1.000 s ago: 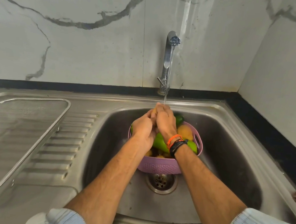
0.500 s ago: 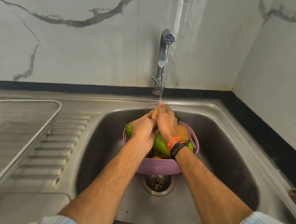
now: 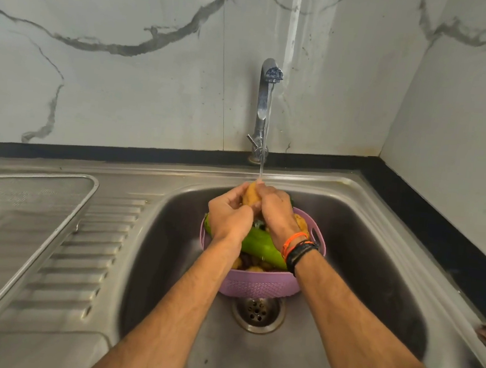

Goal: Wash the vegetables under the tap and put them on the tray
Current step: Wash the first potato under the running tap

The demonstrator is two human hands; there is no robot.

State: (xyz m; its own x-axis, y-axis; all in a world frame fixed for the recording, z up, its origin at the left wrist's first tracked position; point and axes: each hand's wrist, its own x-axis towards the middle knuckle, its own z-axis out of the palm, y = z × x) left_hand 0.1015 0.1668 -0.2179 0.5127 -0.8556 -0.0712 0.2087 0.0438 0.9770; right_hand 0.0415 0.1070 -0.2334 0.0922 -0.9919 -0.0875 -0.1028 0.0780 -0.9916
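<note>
Right now both hands are working together over the sink [image 3: 381,215]: the left hand [image 3: 228,216] and the right hand [image 3: 275,209] are each curling around a yellowish vegetable [image 3: 252,196], holding it up so the thin stream from the tap [image 3: 263,108] is landing on its top end. They are keeping it directly above the purple colander [image 3: 258,286], probably so the runoff is draining through the basket and down toward the drain [image 3: 257,311]. A long green vegetable [image 3: 262,243] and other pieces are lying in the colander, waiting their turn. Over on the left, the metal tray [image 3: 25,207] is sitting on the ribbed draining board, holding nothing I can make out yet.
</note>
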